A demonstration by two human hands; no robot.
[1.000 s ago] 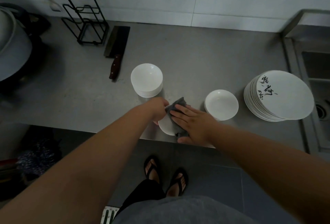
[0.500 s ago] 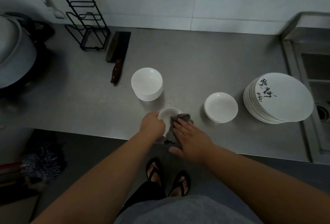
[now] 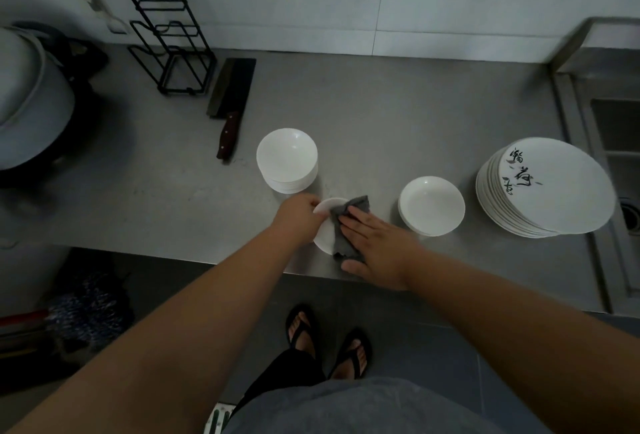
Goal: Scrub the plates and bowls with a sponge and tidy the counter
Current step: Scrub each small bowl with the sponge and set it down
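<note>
The right hand (image 3: 377, 246) has its fingers (image 3: 356, 222) straight and flat, pressing a grey cloth (image 3: 346, 212) onto a small white dish (image 3: 323, 236). The left hand (image 3: 299, 215) curls round the dish's left rim, gripping it. The dish is at the near edge of the steel bench (image 3: 381, 122). Just behind it stands a stack of bowls (image 3: 286, 156). To the right are shallow bowls (image 3: 431, 205), then stacked plates (image 3: 554, 188) beside the sink (image 3: 616, 143). A cleaver (image 3: 230, 94) and a wire rack (image 3: 166, 32) sit at the back left.
</note>
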